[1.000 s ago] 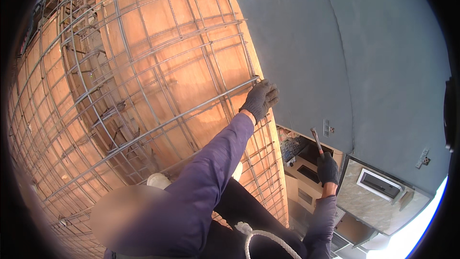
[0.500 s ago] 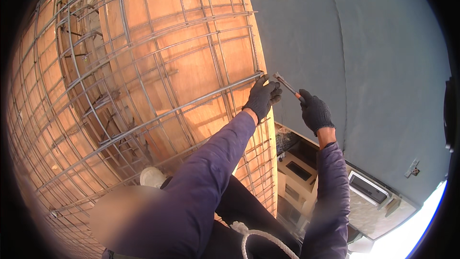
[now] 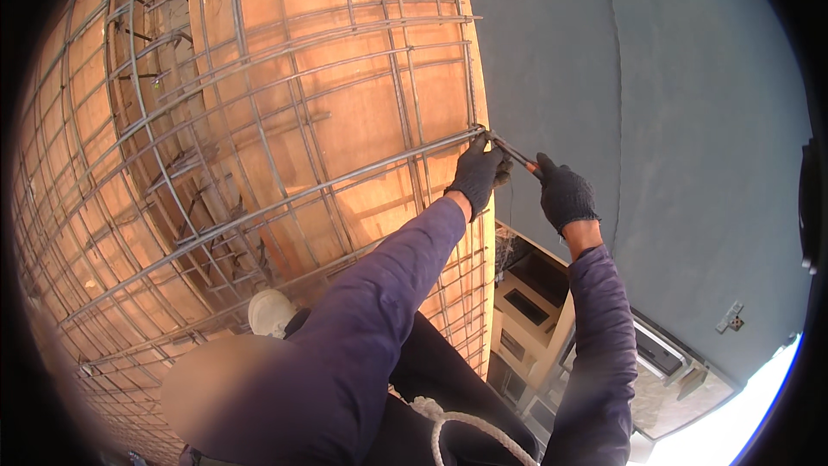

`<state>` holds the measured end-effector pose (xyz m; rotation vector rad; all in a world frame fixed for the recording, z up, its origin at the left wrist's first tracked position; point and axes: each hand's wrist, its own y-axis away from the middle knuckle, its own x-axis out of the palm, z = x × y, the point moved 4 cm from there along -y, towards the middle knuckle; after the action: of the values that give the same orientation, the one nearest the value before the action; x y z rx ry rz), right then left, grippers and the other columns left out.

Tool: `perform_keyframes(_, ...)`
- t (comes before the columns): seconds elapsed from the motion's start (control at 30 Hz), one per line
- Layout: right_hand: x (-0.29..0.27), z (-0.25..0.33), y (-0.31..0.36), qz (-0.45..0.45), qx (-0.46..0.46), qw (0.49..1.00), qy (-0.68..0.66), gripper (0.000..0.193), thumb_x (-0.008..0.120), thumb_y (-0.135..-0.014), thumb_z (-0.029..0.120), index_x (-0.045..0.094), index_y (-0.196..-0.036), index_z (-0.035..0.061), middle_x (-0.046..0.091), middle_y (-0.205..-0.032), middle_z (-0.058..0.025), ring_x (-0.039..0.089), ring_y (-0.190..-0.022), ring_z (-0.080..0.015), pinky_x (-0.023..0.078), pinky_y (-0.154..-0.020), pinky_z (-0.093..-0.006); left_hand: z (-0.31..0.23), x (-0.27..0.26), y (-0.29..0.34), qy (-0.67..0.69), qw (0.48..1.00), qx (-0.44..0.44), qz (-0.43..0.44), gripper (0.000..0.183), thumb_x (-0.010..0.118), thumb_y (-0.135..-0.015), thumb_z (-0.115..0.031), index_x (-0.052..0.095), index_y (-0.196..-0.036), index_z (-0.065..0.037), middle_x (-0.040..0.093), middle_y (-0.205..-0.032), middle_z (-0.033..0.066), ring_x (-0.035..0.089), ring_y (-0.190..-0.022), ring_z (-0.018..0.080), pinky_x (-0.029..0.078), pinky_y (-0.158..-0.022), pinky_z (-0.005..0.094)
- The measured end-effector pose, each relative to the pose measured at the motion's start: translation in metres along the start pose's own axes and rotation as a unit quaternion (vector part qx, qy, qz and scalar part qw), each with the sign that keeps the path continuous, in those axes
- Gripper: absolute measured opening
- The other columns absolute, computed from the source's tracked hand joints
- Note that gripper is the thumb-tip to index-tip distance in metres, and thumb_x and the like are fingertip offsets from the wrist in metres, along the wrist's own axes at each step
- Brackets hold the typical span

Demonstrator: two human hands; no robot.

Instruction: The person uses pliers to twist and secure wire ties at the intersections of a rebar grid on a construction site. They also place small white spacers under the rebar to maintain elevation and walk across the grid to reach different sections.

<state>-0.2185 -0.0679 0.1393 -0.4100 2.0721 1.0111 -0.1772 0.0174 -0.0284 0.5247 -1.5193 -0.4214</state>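
My left hand (image 3: pixel 477 169), in a dark knit glove, is closed at the end of a long steel reinforcing bar (image 3: pixel 371 169), its fingertips by the bar's tip. From the right, my right hand (image 3: pixel 566 194), gloved alike, grips a pair of pincers (image 3: pixel 516 154) with reddish handles. The pincers' jaws meet the bar's end just above my left fingers; their exact bite is too small to see. A thin wire dangles below the left fingers. Crossing bars form a mesh (image 3: pixel 401 95) over the orange-brown plywood panel (image 3: pixel 362 78).
A grey wall (image 3: pixel 690 121) rises on the right, beyond the panel's edge. Lower down, a deep gap shows a building with windows (image 3: pixel 526 306). A pale round object (image 3: pixel 271 312) sits by my leg, and a white rope (image 3: pixel 470 419) crosses my lap. Bar ends jut past the panel.
My right hand has brought the pincers left, so their jaws went from beside the bar's end to touching it. My left fingers have drawn in closer around the bar's end. The view shifted slightly.
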Motion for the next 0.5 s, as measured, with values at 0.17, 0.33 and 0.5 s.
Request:
perform_keyframes(0.17, -0.005, 0.009, 0.005, 0.001, 0.002, 0.999, 0.034, 0.039, 0.060, -0.099, 0.016, 0.061, -0.138, 0.0161, 0.072, -0.100, -0.0222, 0.072, -0.090, -0.0418, 0.057, -0.078, -0.0535, 0.001, 0.000, -0.001, -0.011, 1.000, 0.004, 0.000, 0.037, 0.059, -0.106, -0.019, 0.053, -0.142, -0.018, 0.066, -0.116, 0.0028, 0.067, -0.104, 0.0180, 0.055, -0.091, 0.0369)
perform_keyframes(0.33, -0.014, 0.028, 0.012, 0.005, -0.007, 1.000, -0.003, 0.033, 0.066, -0.099, 0.030, 0.065, -0.125, 0.0110, 0.072, -0.095, -0.0226, 0.072, -0.087, -0.0419, 0.058, -0.078, -0.0534, 0.005, -0.005, -0.003, 0.015, 1.000, 0.001, 0.013, 0.032, 0.058, -0.107, -0.018, 0.055, -0.139, -0.018, 0.065, -0.113, 0.0019, 0.067, -0.101, 0.0172, 0.055, -0.090, 0.0374)
perform_keyframes(0.5, -0.022, 0.041, 0.017, 0.097, 0.069, 0.989, -0.089, 0.050, 0.074, -0.093, 0.045, 0.065, -0.114, 0.0004, 0.073, -0.092, -0.0260, 0.072, -0.094, -0.0430, 0.058, -0.082, -0.0527, 0.008, -0.004, 0.005, 0.134, 0.990, -0.004, 0.035, 0.022, 0.053, -0.108, -0.025, 0.059, -0.128, -0.016, 0.065, -0.110, 0.0061, 0.067, -0.099, 0.0213, 0.055, -0.091, 0.0406)
